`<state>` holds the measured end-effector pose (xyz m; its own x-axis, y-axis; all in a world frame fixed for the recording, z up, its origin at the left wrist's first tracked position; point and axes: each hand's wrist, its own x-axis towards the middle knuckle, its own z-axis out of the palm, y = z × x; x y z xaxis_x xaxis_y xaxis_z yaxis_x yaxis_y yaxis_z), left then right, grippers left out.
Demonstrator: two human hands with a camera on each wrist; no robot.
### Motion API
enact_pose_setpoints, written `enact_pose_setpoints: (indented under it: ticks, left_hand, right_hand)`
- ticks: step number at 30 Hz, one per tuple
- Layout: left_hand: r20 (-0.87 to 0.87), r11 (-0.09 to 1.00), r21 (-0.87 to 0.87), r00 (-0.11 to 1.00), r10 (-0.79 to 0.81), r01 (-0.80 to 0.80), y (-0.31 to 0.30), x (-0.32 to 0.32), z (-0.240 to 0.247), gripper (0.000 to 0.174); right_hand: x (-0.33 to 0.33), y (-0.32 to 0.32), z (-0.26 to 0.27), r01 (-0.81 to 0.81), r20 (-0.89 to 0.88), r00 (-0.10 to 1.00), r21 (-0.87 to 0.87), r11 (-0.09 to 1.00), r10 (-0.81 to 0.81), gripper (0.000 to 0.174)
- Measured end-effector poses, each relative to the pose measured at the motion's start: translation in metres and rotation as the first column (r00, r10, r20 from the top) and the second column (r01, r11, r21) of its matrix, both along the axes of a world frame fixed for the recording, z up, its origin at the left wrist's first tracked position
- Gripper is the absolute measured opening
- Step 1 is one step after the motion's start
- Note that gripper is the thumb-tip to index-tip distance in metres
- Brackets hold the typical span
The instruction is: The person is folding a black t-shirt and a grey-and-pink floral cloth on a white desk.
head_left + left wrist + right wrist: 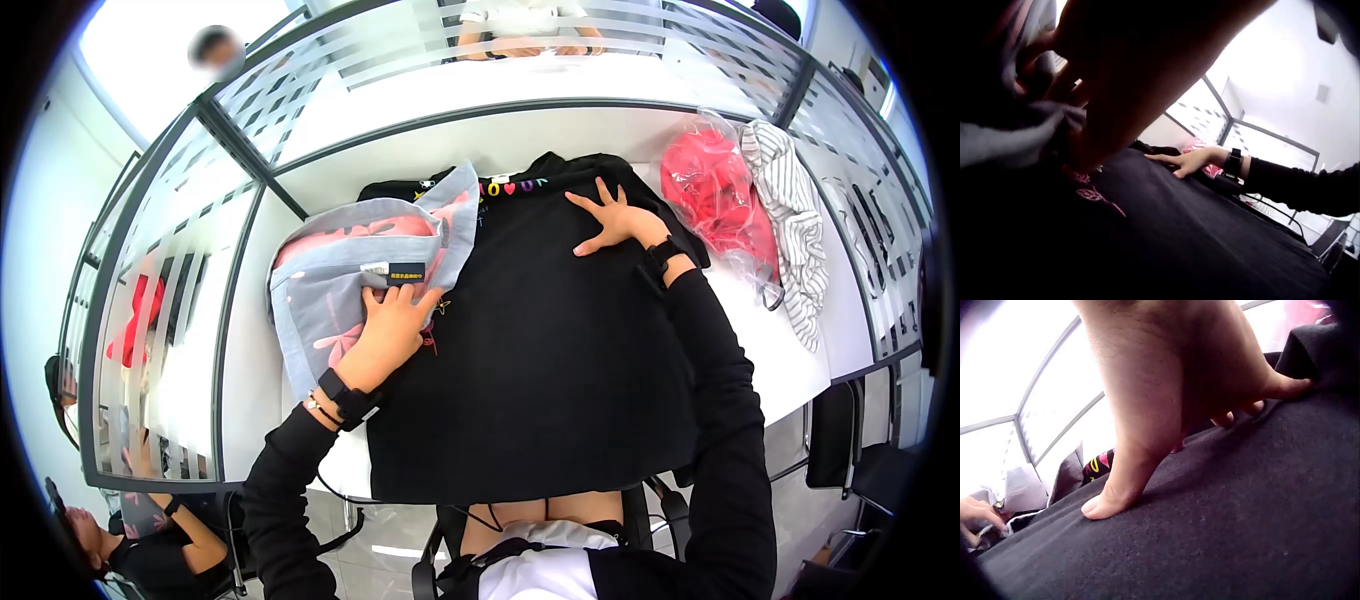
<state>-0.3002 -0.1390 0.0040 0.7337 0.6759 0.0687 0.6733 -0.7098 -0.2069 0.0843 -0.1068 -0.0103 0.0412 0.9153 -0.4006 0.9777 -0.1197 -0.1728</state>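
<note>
A black garment with colourful lettering near its far edge lies spread flat over the table. My right hand presses on its upper right part, fingers spread wide; in the right wrist view the thumb and fingertips rest on the black fabric. On the garment's left side lies a folded grey-blue cloth with pink print and a dark label. Just below that label, my left hand grips the cloth with bent fingers. Pink stitched shapes show on the black fabric beside the left hand.
A clear plastic bag with a red item lies at the right, next to a striped cloth. Framed glass partitions border the table at the back and sides. Other people sit beyond them. A black chair stands at the right.
</note>
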Motion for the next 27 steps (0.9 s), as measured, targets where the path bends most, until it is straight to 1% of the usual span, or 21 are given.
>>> enact_pose_setpoints:
  ticks: [2, 3, 5, 7, 10, 11, 12, 13, 14, 15, 16, 17, 19, 20, 21, 23, 25, 26, 27]
  left_hand:
    - [-0.012, 0.994, 0.108, 1.000, 0.020, -0.019, 0.000, 0.001, -0.002, 0.053]
    - [0.057, 0.996, 0.079, 0.997, 0.045, -0.049, 0.002, 0.003, 0.010, 0.046]
    - [0.256, 0.994, 0.071, 0.965, 0.063, -0.084, 0.019, -0.005, 0.030, 0.041]
    - [0.400, 0.966, 0.098, 0.898, 0.183, -0.241, 0.038, -0.025, 0.039, 0.039]
    - [0.247, 0.834, 0.312, 0.887, 0.391, -0.455, 0.047, -0.046, 0.046, 0.055]
    - [0.212, 0.849, 0.139, 0.853, 0.477, -0.510, 0.045, -0.047, 0.046, 0.065]
    - [0.164, 0.830, -0.033, 0.816, 0.554, -0.557, 0.044, -0.048, 0.045, 0.076]
    - [0.102, 0.779, -0.200, 0.778, 0.620, -0.595, 0.043, -0.051, 0.044, 0.087]
    - [0.016, 0.753, -0.286, 0.783, 0.622, -0.592, 0.046, -0.056, 0.034, 0.115]
    - [-0.014, 0.745, -0.325, 0.791, 0.612, -0.582, 0.043, -0.057, 0.025, 0.117]
    - [-0.039, 0.755, -0.304, 0.799, 0.600, -0.581, 0.041, -0.059, 0.019, 0.113]
    - [-0.063, 0.766, -0.283, 0.808, 0.586, -0.578, 0.037, -0.056, 0.016, 0.110]
    - [0.082, 0.828, -0.364, 0.871, 0.484, -0.426, 0.060, -0.081, 0.004, 0.103]
    - [0.159, 0.852, -0.398, 0.889, 0.429, -0.340, 0.072, -0.087, 0.001, 0.099]
    - [0.154, 0.875, -0.351, 0.901, 0.405, -0.333, 0.071, -0.084, 0.010, 0.083]
    - [0.211, 0.894, -0.311, 0.894, 0.395, -0.321, 0.086, -0.096, -0.002, 0.060]
    - [0.191, 0.926, -0.174, 0.911, 0.367, -0.336, 0.078, -0.088, 0.015, 0.045]
    - [0.183, 0.937, -0.099, 0.919, 0.348, -0.335, 0.074, -0.082, 0.029, 0.038]
    - [0.220, 0.973, 0.033, 0.951, 0.217, -0.229, 0.076, -0.082, 0.046, 0.028]
  right_hand:
    - [0.000, -0.001, -0.002, 0.006, -0.016, 1.000, 0.003, 1.000, -0.006, 0.107]
    - [0.001, -0.001, -0.003, 0.005, -0.024, 1.000, 0.010, 1.000, -0.005, 0.107]
    - [0.002, -0.001, -0.004, 0.010, -0.028, 1.000, 0.018, 1.000, -0.010, 0.107]
    - [0.000, -0.002, -0.002, 0.017, -0.021, 1.000, 0.015, 1.000, -0.017, 0.106]
    - [-0.001, -0.003, -0.001, 0.029, -0.027, 0.999, 0.023, 0.999, -0.028, 0.106]
    - [-0.001, -0.004, -0.001, 0.030, -0.029, 0.999, 0.026, 0.999, -0.030, 0.106]
    - [-0.001, -0.005, 0.000, 0.034, -0.032, 0.999, 0.029, 0.999, -0.033, 0.106]
    - [-0.003, -0.005, 0.001, 0.038, -0.018, 0.999, 0.032, 0.999, -0.038, 0.107]
    - [-0.004, -0.005, 0.001, 0.042, -0.004, 0.999, 0.033, 0.999, -0.042, 0.108]
    - [-0.010, -0.009, 0.007, 0.047, 0.009, 0.999, 0.033, 0.998, -0.047, 0.109]
    - [-0.015, -0.016, 0.012, 0.033, 0.042, 0.998, 0.070, 0.997, -0.036, 0.099]
    - [-0.020, -0.020, 0.010, -0.027, 0.123, 0.992, 0.132, 0.991, 0.010, 0.093]
    - [-0.026, -0.029, 0.003, -0.144, 0.284, 0.956, 0.242, 0.959, 0.072, 0.082]
    - [-0.030, -0.043, 0.006, -0.242, 0.329, 0.935, 0.316, 0.917, 0.133, 0.068]
    - [-0.035, -0.059, 0.013, -0.303, 0.346, 0.920, 0.332, 0.894, 0.183, 0.066]
    - [-0.043, -0.094, 0.033, -0.352, 0.268, 0.923, 0.301, 0.886, 0.276, 0.065]
    - [-0.043, -0.131, 0.048, -0.402, 0.159, 0.915, 0.279, 0.872, 0.371, 0.061]
    - [-0.039, -0.146, 0.049, -0.416, 0.143, 0.909, 0.277, 0.866, 0.391, 0.060]
    - [-0.033, -0.159, 0.049, -0.432, 0.128, 0.902, 0.273, 0.859, 0.413, 0.059]
